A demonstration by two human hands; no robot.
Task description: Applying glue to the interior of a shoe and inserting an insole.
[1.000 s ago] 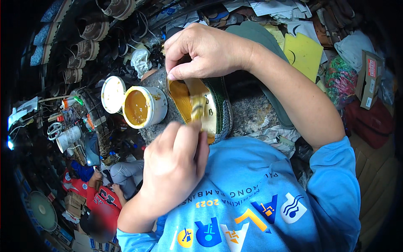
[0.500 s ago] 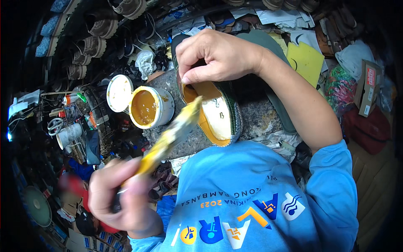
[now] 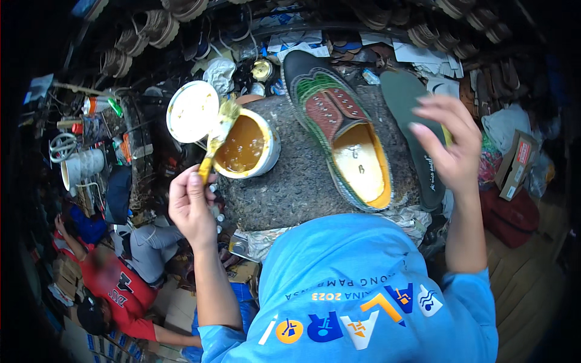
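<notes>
Brush (image 3: 216, 136) pinched in left hand (image 3: 192, 206) fingers (image 3: 195, 181), over glue tub (image 3: 245, 145).

Brown cardboard box (image 3: 515, 164), red label, far rt.

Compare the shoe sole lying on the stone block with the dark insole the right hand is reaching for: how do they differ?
The shoe sole is red, green and yellow with a glossy glue-coated heel; the insole is plain dark green and dry-looking. The shoe sole rests fully on the stone block; the insole lies at the block's right edge under the right hand. Both are elongated foot shapes lying side by side.
</notes>
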